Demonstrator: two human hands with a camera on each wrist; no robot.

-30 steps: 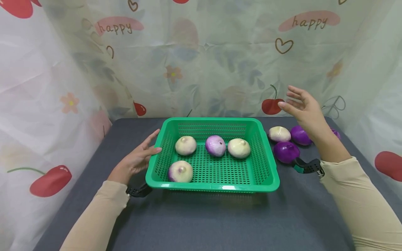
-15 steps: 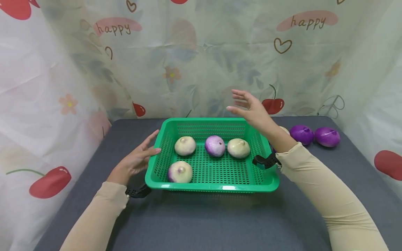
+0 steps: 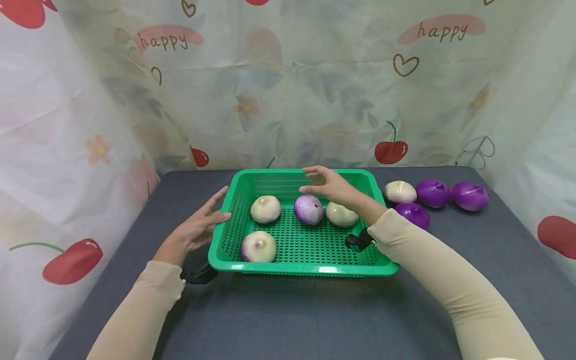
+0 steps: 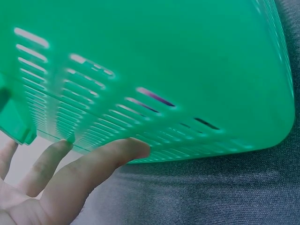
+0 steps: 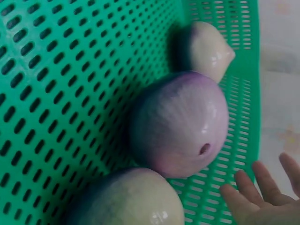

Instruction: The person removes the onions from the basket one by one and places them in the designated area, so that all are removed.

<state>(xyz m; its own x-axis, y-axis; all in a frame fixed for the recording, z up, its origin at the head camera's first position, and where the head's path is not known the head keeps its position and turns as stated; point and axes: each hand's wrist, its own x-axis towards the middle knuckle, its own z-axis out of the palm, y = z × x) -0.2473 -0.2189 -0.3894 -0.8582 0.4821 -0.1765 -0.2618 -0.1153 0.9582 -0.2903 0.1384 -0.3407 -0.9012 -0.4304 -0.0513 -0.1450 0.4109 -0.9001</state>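
Note:
A green slotted basket (image 3: 306, 270) stands on the table with several onions in it: a purple-white onion (image 3: 308, 210) in the middle, a pale onion (image 3: 265, 209) at its left, another pale onion (image 3: 340, 216) at its right, and a pale one with a purple side (image 3: 258, 247) at the front left. My left hand (image 3: 195, 230) is at the basket's left wall, fingers extended; in the left wrist view its thumb (image 4: 108, 157) lies along the slots. Just above the middle onion hovers my right hand (image 3: 330, 186), fingers loosely spread and holding nothing. It partly covers the right pale onion.
To the right of the basket, several more onions lie on the dark table (image 3: 288, 320): a pale onion (image 3: 400, 192), a purple onion (image 3: 433, 193), another purple onion (image 3: 470, 196) and a nearer purple one (image 3: 413, 215). A printed curtain (image 3: 292, 90) hangs behind.
My right hand has swung left from over the onions outside, then down over the basket, uncovering those onions. The left hand and basket stay in place.

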